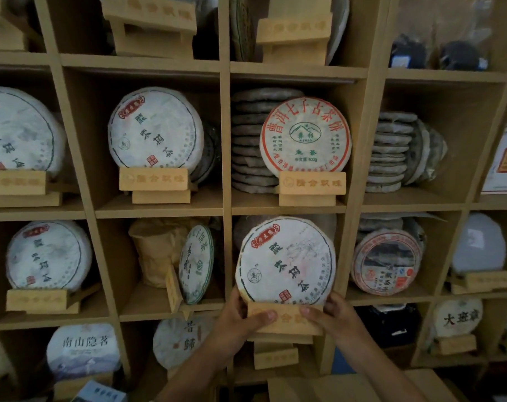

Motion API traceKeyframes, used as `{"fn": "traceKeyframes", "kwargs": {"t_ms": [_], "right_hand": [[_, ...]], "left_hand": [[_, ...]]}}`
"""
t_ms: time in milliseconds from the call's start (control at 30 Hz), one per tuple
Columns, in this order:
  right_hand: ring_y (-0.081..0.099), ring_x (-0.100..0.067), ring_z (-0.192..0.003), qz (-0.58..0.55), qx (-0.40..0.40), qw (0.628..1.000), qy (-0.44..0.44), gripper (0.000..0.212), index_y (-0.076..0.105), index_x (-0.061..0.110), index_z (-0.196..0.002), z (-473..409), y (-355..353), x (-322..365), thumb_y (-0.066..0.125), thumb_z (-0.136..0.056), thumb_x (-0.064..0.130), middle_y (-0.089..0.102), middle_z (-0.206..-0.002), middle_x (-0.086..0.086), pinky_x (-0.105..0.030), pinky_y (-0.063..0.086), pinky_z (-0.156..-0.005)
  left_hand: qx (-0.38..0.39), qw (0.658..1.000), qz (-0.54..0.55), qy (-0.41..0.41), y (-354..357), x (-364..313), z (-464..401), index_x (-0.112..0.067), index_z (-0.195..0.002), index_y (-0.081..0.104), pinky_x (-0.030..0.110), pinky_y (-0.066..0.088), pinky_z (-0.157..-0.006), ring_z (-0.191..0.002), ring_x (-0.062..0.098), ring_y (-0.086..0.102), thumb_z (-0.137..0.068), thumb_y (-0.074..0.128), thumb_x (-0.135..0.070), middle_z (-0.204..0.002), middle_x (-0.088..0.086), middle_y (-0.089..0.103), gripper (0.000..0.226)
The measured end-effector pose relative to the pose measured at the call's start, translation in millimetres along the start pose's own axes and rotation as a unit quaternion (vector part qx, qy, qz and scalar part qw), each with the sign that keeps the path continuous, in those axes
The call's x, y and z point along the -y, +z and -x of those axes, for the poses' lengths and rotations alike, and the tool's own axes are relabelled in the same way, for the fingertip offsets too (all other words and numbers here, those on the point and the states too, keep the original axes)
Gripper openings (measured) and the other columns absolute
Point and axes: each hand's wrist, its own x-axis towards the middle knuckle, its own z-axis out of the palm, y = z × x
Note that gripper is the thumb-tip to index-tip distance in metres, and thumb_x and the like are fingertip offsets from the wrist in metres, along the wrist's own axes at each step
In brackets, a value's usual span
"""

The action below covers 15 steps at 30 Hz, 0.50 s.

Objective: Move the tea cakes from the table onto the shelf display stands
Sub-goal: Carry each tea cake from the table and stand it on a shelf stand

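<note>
A wooden display stand (285, 319) is pinched at its 2 ends by the left hand (240, 313) and right hand (332, 313). A white-wrapped tea cake (285, 261) is seated upright in it, at the front of a shelf (284, 211) compartment.

Matt, crinkled white paper wraps the tea cake (287, 261); its display stand (285, 319) and the shelf (159, 210) look like pale, unvarnished matt wood.

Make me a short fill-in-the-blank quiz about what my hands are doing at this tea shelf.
1. Both hands grip one wooden ____, the left hand and the right hand at its two ends.
2. The white-wrapped tea cake on it stands ____.
3. The cake in the cubby above, the red-lettered tea cake, has a ____ mountain logo.

Missing words: stand; upright; green
</note>
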Motion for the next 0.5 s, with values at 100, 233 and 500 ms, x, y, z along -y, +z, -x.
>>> {"fn": "traceKeyframes", "kwargs": {"t_ms": [100,233,500], "right_hand": [[0.074,-0.019,-0.096,-0.011,0.006,1.0,0.013,0.068,0.066,0.025,-0.113,-19,-3,-15,0.09,-0.049,0.024,0.077,-0.104,0.004,-0.03,0.061,-0.07],[0.072,-0.018,-0.1,-0.011,0.013,1.0,0.011,0.067,0.066,0.026,-0.114,-43,-6,-27,0.09,-0.051,0.025,0.076,-0.109,0.001,-0.031,0.061,-0.073],[0.07,-0.013,-0.104,0.018,0.03,0.999,-0.02,0.057,0.064,0.029,-0.117,-78,-6,-28,0.084,-0.064,0.026,0.075,-0.113,0.005,-0.029,0.06,-0.079]], "left_hand": [[0.003,1.0,0.005,-0.025,-7,12,-18,-0.031,-0.126,0.053,0.029,0.059,-0.078,-0.107,0.016,0.068,-0.054,0.096,-0.014,-0.119,-0.003,0.07,0.086],[-0.001,0.999,0.014,-0.05,-10,25,-39,-0.027,-0.128,0.052,0.026,0.058,-0.076,-0.108,0.017,0.067,-0.061,0.089,-0.004,-0.123,0.001,0.067,0.08],[-0.016,0.999,0.011,-0.035,-16,29,-70,-0.027,-0.13,0.051,0.022,0.057,-0.077,-0.107,0.009,0.067,-0.069,0.084,-0.001,-0.12,-0.006,0.068,0.074]]}}
